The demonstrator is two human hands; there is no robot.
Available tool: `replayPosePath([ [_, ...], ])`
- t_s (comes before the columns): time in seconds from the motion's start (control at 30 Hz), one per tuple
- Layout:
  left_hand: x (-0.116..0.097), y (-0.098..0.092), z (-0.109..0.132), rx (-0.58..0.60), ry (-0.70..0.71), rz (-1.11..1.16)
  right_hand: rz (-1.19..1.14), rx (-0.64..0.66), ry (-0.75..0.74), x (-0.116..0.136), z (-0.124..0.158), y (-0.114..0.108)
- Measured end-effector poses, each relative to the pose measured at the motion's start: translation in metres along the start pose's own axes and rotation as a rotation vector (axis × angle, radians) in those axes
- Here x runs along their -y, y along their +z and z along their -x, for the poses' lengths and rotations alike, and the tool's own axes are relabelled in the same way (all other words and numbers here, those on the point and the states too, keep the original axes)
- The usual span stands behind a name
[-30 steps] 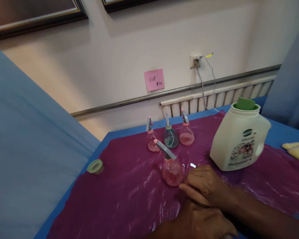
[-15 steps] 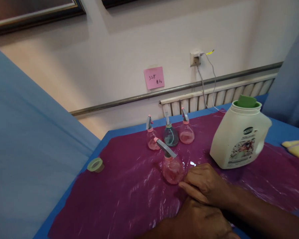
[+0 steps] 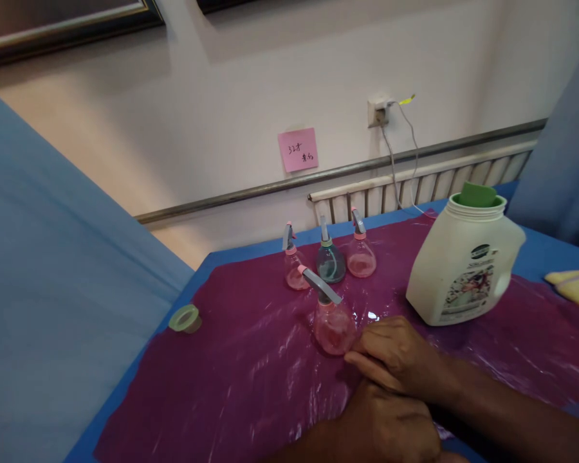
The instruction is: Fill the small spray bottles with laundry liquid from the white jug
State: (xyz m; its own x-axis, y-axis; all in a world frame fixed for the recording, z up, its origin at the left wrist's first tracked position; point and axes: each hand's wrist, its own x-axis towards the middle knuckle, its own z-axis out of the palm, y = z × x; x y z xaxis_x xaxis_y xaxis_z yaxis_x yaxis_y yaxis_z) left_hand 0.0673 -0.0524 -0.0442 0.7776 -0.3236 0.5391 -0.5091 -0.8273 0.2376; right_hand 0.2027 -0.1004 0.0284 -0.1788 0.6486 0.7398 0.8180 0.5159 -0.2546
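My right hand (image 3: 398, 354) lies on the purple sheet with its fingers curled in, and nothing shows in it. Its fingertips are beside the base of the nearest pink spray bottle (image 3: 335, 329); whether they touch it I cannot tell. Just below, my left hand (image 3: 388, 421) is curled with its back up, against the right hand and wrist. Its fingertips are mostly hidden, and no held thing shows. Behind the near bottle stand a pink spray bottle (image 3: 296, 273), a teal spray bottle (image 3: 330, 263) and another pink spray bottle (image 3: 361, 258), all upright with grey trigger heads.
A large cream jug (image 3: 463, 270) with a green piece (image 3: 477, 195) in its mouth stands at right. On the left lies a pale green cap (image 3: 185, 317). The purple sheet (image 3: 212, 386) covers a blue table by the wall. A yellow cloth (image 3: 576, 288) lies far right.
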Motion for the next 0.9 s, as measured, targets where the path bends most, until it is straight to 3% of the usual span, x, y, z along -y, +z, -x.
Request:
replayPosePath([
  [0.37,-0.006,-0.004,-0.002,-0.016,-0.108,-0.017,-0.1,-0.056,0.049,-0.002,-0.001,0.0],
  [0.63,-0.018,-0.021,-0.01,0.031,-0.215,0.023,-0.02,-0.068,0.016,-0.008,0.0,-0.005],
  [0.9,-0.005,-0.005,-0.003,0.09,-0.159,0.023,-0.033,-0.05,-0.002,-0.008,-0.001,-0.005],
])
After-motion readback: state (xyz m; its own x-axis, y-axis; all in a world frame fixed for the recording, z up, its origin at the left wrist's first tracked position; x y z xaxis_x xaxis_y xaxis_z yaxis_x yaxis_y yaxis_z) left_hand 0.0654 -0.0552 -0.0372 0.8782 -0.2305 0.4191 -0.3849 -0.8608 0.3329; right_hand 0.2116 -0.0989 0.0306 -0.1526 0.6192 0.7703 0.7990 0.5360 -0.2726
